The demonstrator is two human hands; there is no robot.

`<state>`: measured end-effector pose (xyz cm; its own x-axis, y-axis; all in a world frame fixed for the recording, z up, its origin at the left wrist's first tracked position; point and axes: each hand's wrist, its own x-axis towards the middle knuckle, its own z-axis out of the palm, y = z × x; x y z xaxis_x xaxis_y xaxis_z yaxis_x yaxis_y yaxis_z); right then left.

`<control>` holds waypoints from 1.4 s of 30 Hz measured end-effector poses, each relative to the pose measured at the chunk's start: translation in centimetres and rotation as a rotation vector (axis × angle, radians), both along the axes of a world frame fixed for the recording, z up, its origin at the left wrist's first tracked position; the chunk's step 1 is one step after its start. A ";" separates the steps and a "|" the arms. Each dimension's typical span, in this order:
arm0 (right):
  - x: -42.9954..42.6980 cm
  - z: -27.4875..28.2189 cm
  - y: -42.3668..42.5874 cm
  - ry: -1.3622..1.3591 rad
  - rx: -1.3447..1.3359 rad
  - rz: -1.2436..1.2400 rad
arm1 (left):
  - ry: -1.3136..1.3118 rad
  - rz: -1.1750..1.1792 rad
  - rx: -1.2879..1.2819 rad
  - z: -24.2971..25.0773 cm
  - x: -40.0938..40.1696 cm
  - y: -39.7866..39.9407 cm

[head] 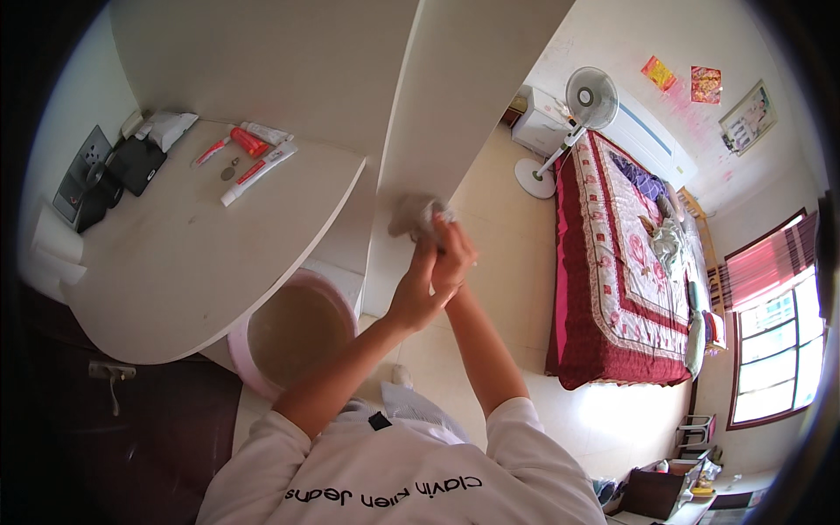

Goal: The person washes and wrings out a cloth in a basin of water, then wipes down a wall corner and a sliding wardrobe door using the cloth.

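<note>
A crumpled grey cloth [413, 216], slightly blurred, is bunched up in front of the pale side panel [430, 131]. My right hand [454, 256] has its fingers curled on the cloth's near end. Pressed against it from the left, my left hand [417, 289] also grips the cloth, its fingers partly hidden. Whether the cloth touches the panel I cannot tell. Below and left of my hands, a pink-rimmed basin [351, 305] on the floor holds cloudy water; the shelf edge and my left forearm cover part of it.
On the rounded shelf [262, 262] lie several tubes [259, 174], coins [228, 173], a black box [136, 164] and a paper roll [56, 236]. A dark door [164, 420] stands lower left. To the right are a pedestal fan [590, 98] and a bed [630, 262].
</note>
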<state>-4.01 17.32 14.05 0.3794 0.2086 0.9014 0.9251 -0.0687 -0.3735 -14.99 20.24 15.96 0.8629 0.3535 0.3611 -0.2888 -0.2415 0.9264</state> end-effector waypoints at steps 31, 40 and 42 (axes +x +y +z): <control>2.5 17.9 1.0 -0.379 -0.085 -0.026 | -0.197 0.416 0.551 12.8 2.0 0.2; 3.7 15.2 0.4 -0.413 -0.038 0.023 | -0.267 0.458 0.643 11.5 4.3 -1.0; 2.1 14.4 -0.5 -0.404 -0.254 0.010 | -0.269 0.453 0.568 10.6 3.6 -1.1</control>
<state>-1.91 16.78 28.45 0.0057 0.4428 0.8966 0.9938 -0.1018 0.0440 -11.35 19.18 26.58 0.5348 0.3486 0.7697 -0.2460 -0.8072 0.5365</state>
